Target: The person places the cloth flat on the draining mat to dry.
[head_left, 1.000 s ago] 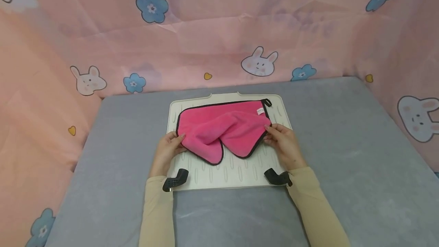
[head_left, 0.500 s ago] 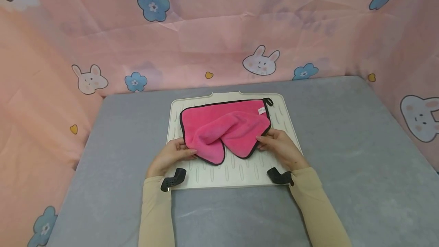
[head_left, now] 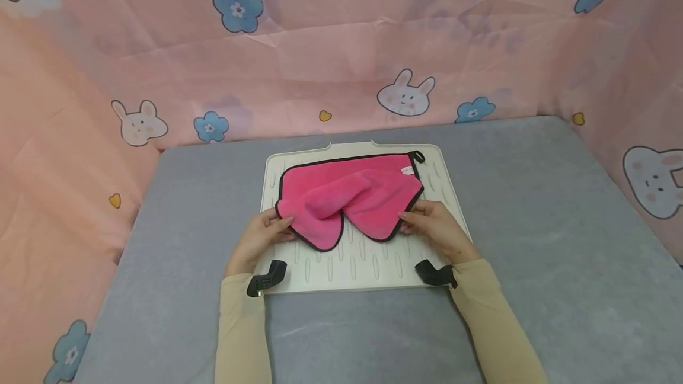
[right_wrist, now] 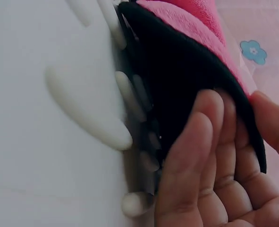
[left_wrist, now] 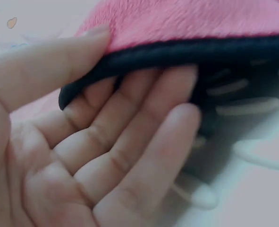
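A pink towel with black edging lies rumpled on a cream ribbed tray. My left hand pinches its near left edge, thumb on top and fingers beneath, as the left wrist view shows with the towel's black border. At the near right edge my right hand pinches the towel the same way; in the right wrist view the dark underside is lifted off the tray's ribs. A small white label and a black hanging loop mark the far right corner.
The tray rests on a table with a grey cover. A pink printed curtain hangs behind the table and along both sides. A black device is worn at each wrist.
My left hand has shifted along the near edge and now raises the towel's left corner a little, moving it leftward. My right hand slid nearer along its edge, then stayed there.
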The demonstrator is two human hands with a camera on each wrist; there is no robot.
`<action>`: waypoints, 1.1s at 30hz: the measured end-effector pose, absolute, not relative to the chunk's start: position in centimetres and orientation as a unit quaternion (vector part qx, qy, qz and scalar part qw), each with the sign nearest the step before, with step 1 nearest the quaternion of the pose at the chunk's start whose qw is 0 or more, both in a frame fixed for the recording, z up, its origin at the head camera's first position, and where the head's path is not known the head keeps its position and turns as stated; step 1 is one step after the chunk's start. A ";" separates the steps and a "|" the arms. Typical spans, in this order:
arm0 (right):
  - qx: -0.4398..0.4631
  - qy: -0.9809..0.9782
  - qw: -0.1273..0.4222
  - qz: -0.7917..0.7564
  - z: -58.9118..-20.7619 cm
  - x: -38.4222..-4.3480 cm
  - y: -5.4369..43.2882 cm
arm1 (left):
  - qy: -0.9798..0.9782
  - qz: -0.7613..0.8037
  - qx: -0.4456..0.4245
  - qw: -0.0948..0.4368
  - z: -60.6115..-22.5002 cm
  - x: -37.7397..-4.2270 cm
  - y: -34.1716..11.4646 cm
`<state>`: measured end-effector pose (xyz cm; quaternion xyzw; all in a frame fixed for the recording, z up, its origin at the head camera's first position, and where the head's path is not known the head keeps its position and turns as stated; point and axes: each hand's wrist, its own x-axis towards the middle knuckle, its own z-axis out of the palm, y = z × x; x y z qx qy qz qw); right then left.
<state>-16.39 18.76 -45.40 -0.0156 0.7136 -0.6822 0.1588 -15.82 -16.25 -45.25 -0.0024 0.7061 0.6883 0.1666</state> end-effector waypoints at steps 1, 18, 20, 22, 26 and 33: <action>-0.011 0.708 0.148 -0.690 -45.4 -16.4 18.8 | 0.704 0.692 -0.012 0.157 -45.3 -15.9 -16.3; 0.057 0.649 0.056 -0.757 -44.8 -16.6 19.5 | 0.745 0.650 -0.012 0.149 -45.2 -15.5 -17.6; 0.051 0.659 0.070 -0.747 -44.8 -16.6 19.5 | 0.758 0.631 0.012 0.164 -45.2 -15.4 -17.7; 0.046 0.669 0.089 -0.736 -44.8 -16.5 19.5 | 0.763 0.624 0.021 0.167 -45.2 -15.4 -17.7; 0.026 0.694 0.144 -0.705 -44.8 -16.5 19.6 | 0.768 0.621 0.018 0.156 -45.2 -15.4 -17.5; -0.010 0.731 0.198 -0.653 -44.8 -16.5 20.0 | 0.763 0.631 0.000 0.143 -45.2 -15.4 -17.6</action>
